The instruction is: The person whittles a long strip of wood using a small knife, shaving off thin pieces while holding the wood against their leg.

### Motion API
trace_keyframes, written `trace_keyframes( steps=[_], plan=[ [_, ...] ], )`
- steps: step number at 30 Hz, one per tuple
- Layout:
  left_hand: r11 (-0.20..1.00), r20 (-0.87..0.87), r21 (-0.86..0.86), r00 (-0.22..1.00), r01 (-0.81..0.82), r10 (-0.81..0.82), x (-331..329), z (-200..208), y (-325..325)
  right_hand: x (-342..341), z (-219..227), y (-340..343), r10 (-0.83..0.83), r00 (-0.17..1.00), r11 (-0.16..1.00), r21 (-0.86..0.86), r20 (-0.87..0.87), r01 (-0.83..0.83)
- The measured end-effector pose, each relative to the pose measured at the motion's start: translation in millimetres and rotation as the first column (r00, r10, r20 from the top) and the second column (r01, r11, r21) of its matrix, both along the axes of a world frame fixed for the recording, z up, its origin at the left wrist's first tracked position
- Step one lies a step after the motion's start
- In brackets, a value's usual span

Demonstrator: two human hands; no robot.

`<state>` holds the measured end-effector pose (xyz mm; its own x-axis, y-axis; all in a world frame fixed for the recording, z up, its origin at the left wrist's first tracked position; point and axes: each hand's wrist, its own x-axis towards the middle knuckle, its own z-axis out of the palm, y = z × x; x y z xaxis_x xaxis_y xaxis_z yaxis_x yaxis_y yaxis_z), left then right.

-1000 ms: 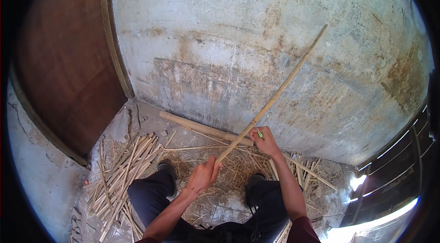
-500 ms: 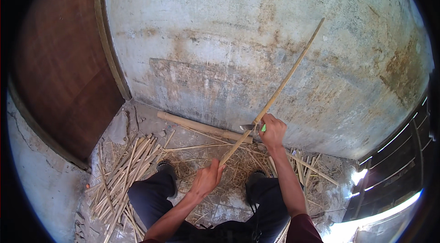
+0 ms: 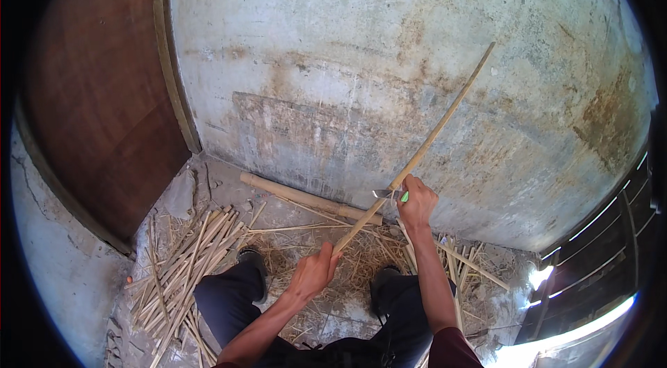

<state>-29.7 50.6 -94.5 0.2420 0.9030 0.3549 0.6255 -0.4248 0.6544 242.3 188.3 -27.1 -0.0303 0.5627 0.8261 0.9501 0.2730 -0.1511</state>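
A long bamboo strip (image 3: 445,122) slants from my left hand up and away to the right, its far end in front of the wall. My left hand (image 3: 314,271) is closed round the strip's near end. In my right hand (image 3: 417,201) is a knife (image 3: 384,194) with a green handle; its blade lies across the strip, pointing left. The fingers of that hand close on the handle right beside the strip. A thin curl of shaving seems to show by the blade, too small to be sure.
A thick bamboo pole (image 3: 299,196) lies along the foot of the stained wall (image 3: 333,42). On the left is a heap of split bamboo strips (image 3: 191,278); more strips (image 3: 472,267) lie at right. Shavings (image 3: 347,257) litter the floor between my feet. A brown door (image 3: 97,83) stands left.
My right hand and the knife have shifted slightly to the right and down. The strip's far end sits a little lower, and the whole view has tilted slightly.
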Motion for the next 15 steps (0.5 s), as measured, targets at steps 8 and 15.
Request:
trace_keyframes(
  steps=[8,15],
  plan=[
    [0.995,-0.135,-0.01,0.986,0.1,-0.1,-8,-42,-12,125,3,23,-0.428,0.798,0.898,-0.1,-0.424,0.429],
    [0.994,-0.046,-0.056,0.994,0.097,-0.1,-3,-32,5,154,-30,45,0.053,0.432,0.967,-0.061,-0.9,-0.245]
  ],
)
